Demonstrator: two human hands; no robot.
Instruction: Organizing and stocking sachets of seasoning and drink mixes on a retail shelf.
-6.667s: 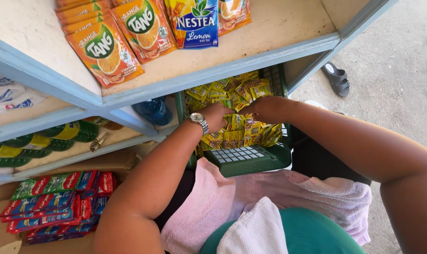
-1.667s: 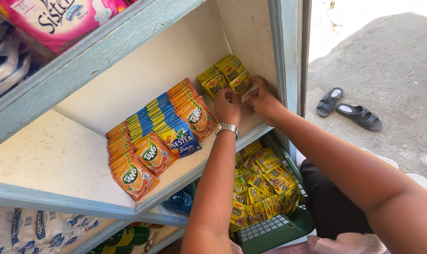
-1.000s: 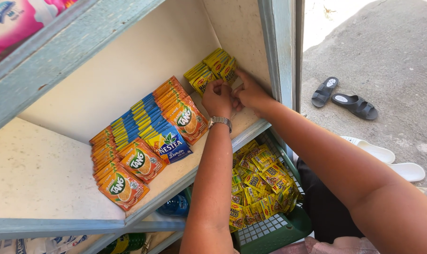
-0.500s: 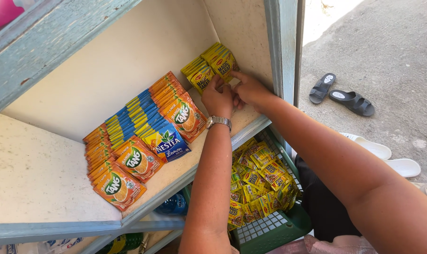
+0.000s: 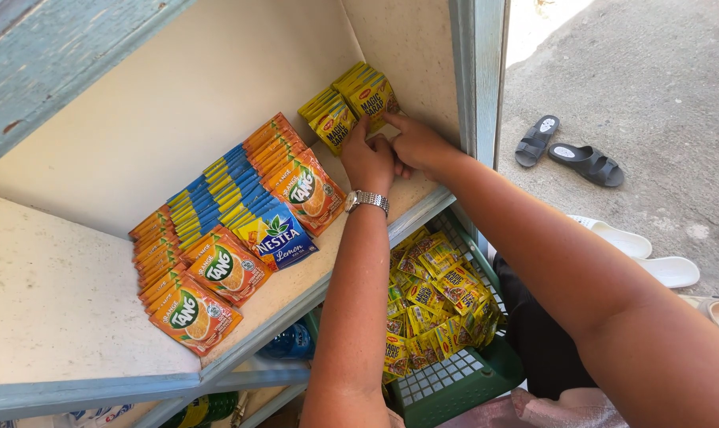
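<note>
Two short rows of small yellow sachets (image 5: 351, 103) lean in the back right corner of a white shelf (image 5: 50, 301). My left hand (image 5: 369, 161), with a silver wristwatch, pinches the front of the left row. Next to it my right hand (image 5: 417, 144) presses its forefinger on the lower edge of the right row, the other fingers curled. Below the shelf a green plastic basket (image 5: 455, 384) holds several more of the same yellow sachets (image 5: 431, 293).
Rows of orange drink-powder sachets (image 5: 193, 313) and blue ones (image 5: 276, 238) lie overlapped along the shelf to the left. The blue-painted shelf post (image 5: 478, 103) stands just right of my hands. Black slippers (image 5: 569, 154) and white ones (image 5: 645, 254) lie on the concrete ground.
Over the last seconds both hands came up from the green basket to the shelf's back corner. In the last half second they have barely moved, settling the yellow sachets there.
</note>
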